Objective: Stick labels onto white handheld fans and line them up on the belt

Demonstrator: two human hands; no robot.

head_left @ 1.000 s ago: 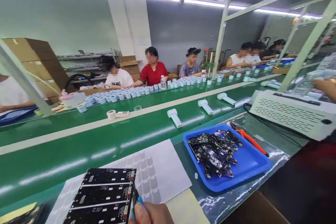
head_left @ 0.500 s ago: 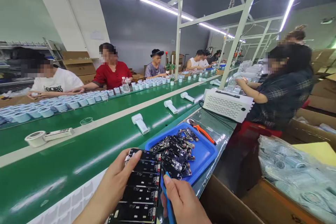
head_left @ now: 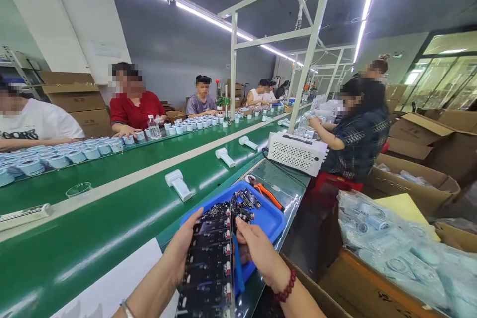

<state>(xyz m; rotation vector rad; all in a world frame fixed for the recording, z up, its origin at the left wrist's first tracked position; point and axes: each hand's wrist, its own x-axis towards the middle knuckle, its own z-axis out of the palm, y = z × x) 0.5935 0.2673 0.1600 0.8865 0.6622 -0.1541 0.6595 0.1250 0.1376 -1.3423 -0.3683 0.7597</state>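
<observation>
A long black panel of circuit boards [head_left: 208, 263], flat, rigid and matt, with rows of small white and red parts along its right edge, is being held upright over the near edge of the bench. It is being gripped at its left edge by the left hand [head_left: 182, 251], whose fingers [head_left: 194, 216] are being curled over the panel's top corner. Left of those fingers, a smooth green conveyor belt [head_left: 112, 218] is being shown with white plastic handheld units [head_left: 179, 185] lying on it, and a white sheet [head_left: 122, 283] is lying below. At the panel's right edge, the right hand [head_left: 257, 253] is being closed on a slim blue tool [head_left: 237, 268], which is being laid against the panel. Just behind both sets of fingers, a shallow blue plastic tray [head_left: 274, 218] is being seen holding a loose heap of small black boards [head_left: 244, 201]. Beyond the tray, orange-handled pliers [head_left: 266, 191] are lying on the glossy bench. Far right of the fingers, cardboard boxes [head_left: 376, 288] are holding clear crinkled bags of pale blue parts [head_left: 402, 248].
</observation>
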